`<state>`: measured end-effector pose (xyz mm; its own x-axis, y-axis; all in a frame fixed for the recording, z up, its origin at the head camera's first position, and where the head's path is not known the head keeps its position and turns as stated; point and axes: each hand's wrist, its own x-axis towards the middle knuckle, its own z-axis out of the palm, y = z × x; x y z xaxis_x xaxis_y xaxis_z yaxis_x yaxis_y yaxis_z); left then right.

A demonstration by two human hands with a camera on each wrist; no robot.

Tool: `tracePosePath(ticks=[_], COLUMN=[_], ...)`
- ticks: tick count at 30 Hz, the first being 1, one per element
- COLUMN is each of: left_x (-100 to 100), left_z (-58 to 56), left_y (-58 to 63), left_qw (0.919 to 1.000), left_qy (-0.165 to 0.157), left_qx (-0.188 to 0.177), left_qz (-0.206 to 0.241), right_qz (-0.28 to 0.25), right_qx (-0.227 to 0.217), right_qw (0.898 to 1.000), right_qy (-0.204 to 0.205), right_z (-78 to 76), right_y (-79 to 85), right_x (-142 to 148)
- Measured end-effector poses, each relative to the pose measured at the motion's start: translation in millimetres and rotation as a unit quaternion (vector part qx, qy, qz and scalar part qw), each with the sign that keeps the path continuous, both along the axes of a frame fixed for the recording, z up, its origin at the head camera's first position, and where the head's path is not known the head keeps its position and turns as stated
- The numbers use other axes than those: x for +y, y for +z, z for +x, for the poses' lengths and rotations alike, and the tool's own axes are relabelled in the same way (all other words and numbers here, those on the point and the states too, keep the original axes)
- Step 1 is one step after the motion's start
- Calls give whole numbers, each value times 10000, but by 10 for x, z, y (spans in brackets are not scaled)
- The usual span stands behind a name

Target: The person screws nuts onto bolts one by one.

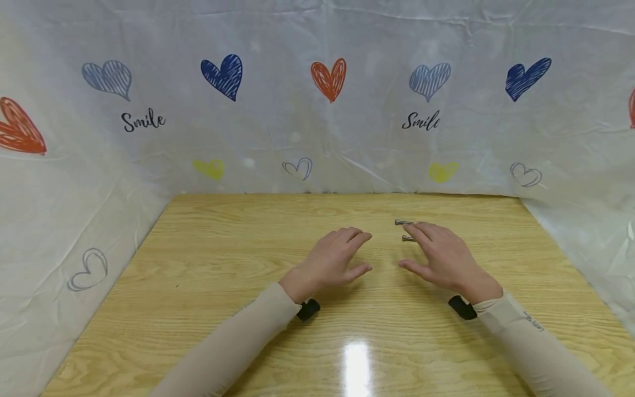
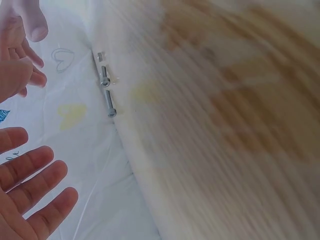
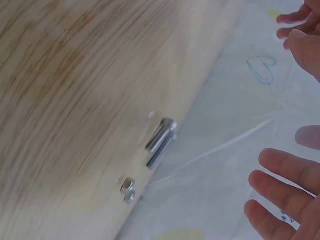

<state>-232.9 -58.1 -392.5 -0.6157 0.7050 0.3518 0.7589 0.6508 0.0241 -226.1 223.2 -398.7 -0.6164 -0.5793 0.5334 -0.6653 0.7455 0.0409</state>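
Two metal bolts lie on the wooden table, one farther back (image 1: 403,221) and one nearer (image 1: 408,239); their shanks are partly hidden behind the right hand in the head view. In the right wrist view the bolts (image 3: 159,136) lie side by side, with two small nuts (image 3: 127,185) beyond their threaded ends. My right hand (image 1: 444,256) is held over the table near the bolts, fingers apart, holding nothing. Left of it, my left hand (image 1: 329,259) also holds nothing, its fingers loosely extended toward the right hand. A gap separates the two hands.
The wood-grain table (image 1: 223,237) meets a white sheet (image 1: 367,138) printed with hearts and "Smile" at its back, with more sheeting at both sides. Dark wrist straps (image 1: 462,307) show below both wrists. Light glares on the table's front.
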Motion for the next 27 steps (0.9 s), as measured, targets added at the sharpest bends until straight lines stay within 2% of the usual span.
tracePosePath(ticks=[9, 16, 27], left_x=[82, 166, 339], left_z=[-45, -63, -88], left_y=[-37, -15, -8], left_qw=[9999, 9997, 9989], left_qy=[24, -48, -88], left_qx=[-124, -249, -449], left_qz=[-42, 36, -29], right_qz=[33, 49, -4], right_qx=[-75, -113, -550], right_qw=[9999, 9996, 9970], right_qy=[-135, -252, -540], right_z=[-14, -37, -55], right_y=[-20, -16, 0], right_x=[84, 164, 291])
